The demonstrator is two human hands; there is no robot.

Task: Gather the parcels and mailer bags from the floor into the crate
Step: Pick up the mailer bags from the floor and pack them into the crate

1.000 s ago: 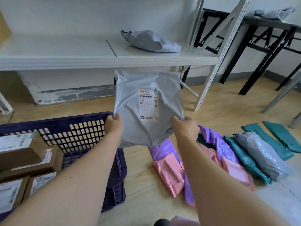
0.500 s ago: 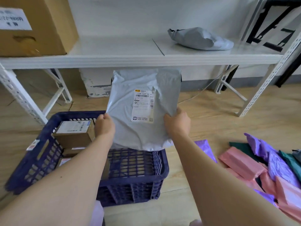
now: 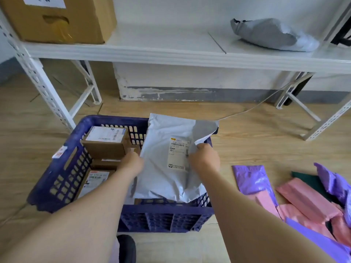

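While our left hand [image 3: 132, 163] and right hand [image 3: 205, 161] pinch its edges, a grey plastic mailer bag [image 3: 161, 179] rests in the blue lattice crate [image 3: 62, 173]. Brown cardboard parcels [image 3: 105, 143] sit left.

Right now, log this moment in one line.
state: grey mailer bag partly in crate | left hand: grips bag | right hand: grips bag | floor: purple bag, pink bags

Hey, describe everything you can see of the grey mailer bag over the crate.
The grey mailer bag is soft, crinkled plastic, puffed by its contents, with a white printed label on its face. It lies tilted over the right side of the blue crate, lower edge slumped at the front wall, top right corner folded over. The left hand grips its left edge, the right hand its right edge beside the label.
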